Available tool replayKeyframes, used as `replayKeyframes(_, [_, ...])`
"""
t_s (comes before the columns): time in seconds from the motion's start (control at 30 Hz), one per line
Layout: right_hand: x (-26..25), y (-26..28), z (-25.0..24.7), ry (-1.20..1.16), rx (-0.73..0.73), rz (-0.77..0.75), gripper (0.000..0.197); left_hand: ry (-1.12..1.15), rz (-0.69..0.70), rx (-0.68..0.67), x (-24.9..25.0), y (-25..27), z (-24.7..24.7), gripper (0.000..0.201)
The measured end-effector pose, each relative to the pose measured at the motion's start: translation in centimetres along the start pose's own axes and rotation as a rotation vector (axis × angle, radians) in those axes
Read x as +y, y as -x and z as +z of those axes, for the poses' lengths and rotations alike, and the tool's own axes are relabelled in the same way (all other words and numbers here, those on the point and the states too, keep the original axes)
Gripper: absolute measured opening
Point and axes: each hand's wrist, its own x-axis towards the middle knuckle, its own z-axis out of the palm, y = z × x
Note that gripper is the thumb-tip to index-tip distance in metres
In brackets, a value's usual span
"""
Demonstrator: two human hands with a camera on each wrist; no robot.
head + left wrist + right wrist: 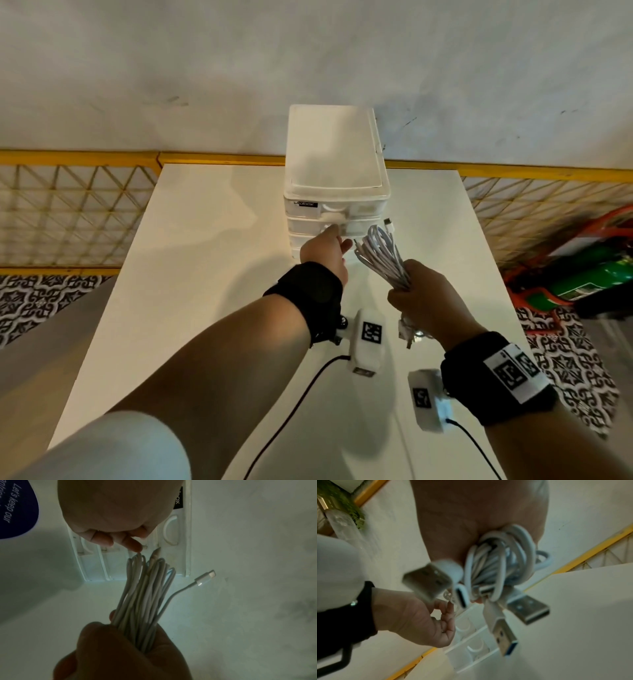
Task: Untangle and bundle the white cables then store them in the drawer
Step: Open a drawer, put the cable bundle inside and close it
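Note:
A translucent white drawer unit [335, 164] stands at the far middle of the white table [205, 240], all drawers shut. My left hand [334, 238] reaches to the handle of its second drawer [366, 226]; the fingers [120, 539] are loosely bent and hold nothing. To its right, my right hand [421, 294] grips a folded bundle of white cables [380, 255] above the table, its looped end pointing at the drawers. A small plug [205, 577] sticks out of the bundle [142, 595]. Several USB plugs [505, 635] hang below my right hand [479, 513].
A yellow wire-grid fence [68, 212] runs behind and beside the table, under a grey wall. A red frame with a green cylinder [589, 274] lies on the patterned floor at the right. Black leads [291, 404] trail from the wrist cameras over the near table.

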Motion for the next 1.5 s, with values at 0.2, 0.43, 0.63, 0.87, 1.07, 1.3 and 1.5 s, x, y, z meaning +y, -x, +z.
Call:
replayKeyframes(0.2, [-0.4, -0.1, 0.1, -0.011, 0.023, -0.008, 0.012, -0.277, 0.105, 0.042, 0.5, -0.7, 0.2, 0.034])
replayKeyframes(0.43, [0.0, 0.3, 0.3, -0.040, 0.013, -0.004, 0.013, -0.239, 0.097, 0.060, 0.5, -1.2, 0.2, 0.032])
replayKeyframes(0.63, [-0.6, 0.6, -0.5, -0.051, 0.045, -0.021, 0.012, -0.148, 0.078, 0.053, 1.4, -0.3, 0.5, 0.014])
replayKeyframes(0.87, [-3.0, 0.6, -3.6, -0.002, 0.073, -0.137, 0.014, -0.300, 0.008, -0.130, -0.2, 4.0, -4.1, 0.020])
replayKeyframes(1.07, [-5.9, 0.2, -5.1, 0.161, 0.017, -0.236, 0.018, -0.591, -0.174, -0.323, -1.9, 8.5, -10.9, 0.013])
replayKeyframes(1.3, [-6.8, 0.7, -4.0, 0.226, -0.023, -0.208, 0.017, -1.220, 0.824, -0.456, 1.0, 10.3, -13.1, 0.012])
replayKeyframes(1.5, [-9.3, 0.8, -1.9, 0.318, -0.017, -0.242, 0.026, -1.800, 1.300, -0.399, 0.4, 8.0, -13.3, 0.027])
